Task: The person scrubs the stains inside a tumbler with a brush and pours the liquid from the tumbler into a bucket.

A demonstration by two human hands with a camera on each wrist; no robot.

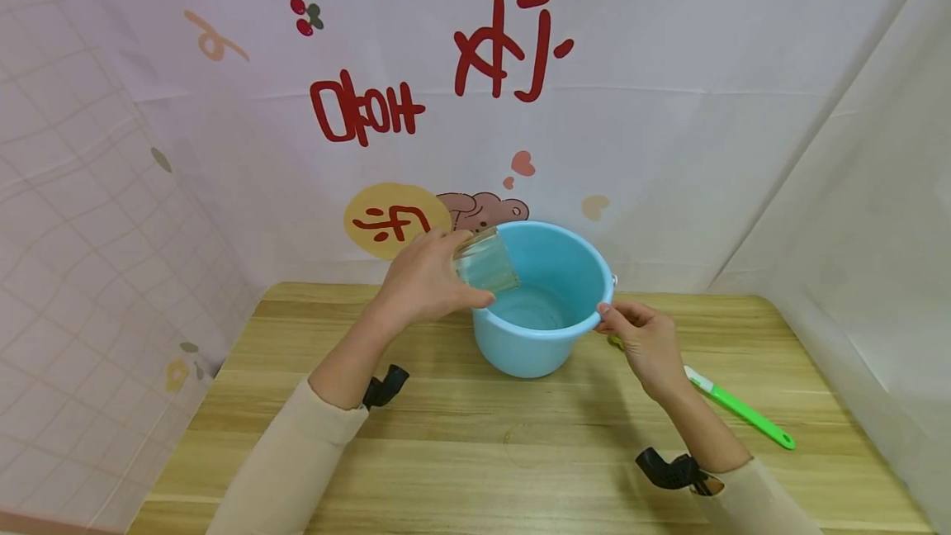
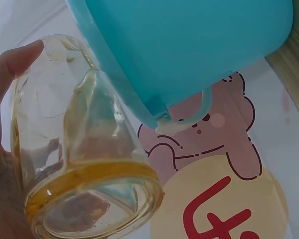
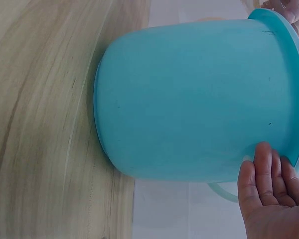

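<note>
A light blue bucket (image 1: 523, 349) stands upright on the wooden table. My left hand (image 1: 427, 275) grips a clear glass cup (image 1: 486, 261), its fingers and thumb around the wall. Tilted far over, the cup has its mouth toward the inside of the bucket, across the left rim. In the left wrist view the thick amber-tinted base of the cup (image 2: 94, 191) faces the camera. On the other side, my right hand (image 1: 645, 345) pinches the bucket's rim, thumb on top; the right wrist view shows its fingers (image 3: 263, 174) against the outer wall below the rim.
A green-handled tool (image 1: 750, 415) with a white neck lies on the table (image 1: 475, 461) to the right, its far end hidden behind my right hand. White printed cloth (image 1: 669, 147) hangs behind the table and along both sides. The bucket's handle (image 2: 204, 112) hangs at the back.
</note>
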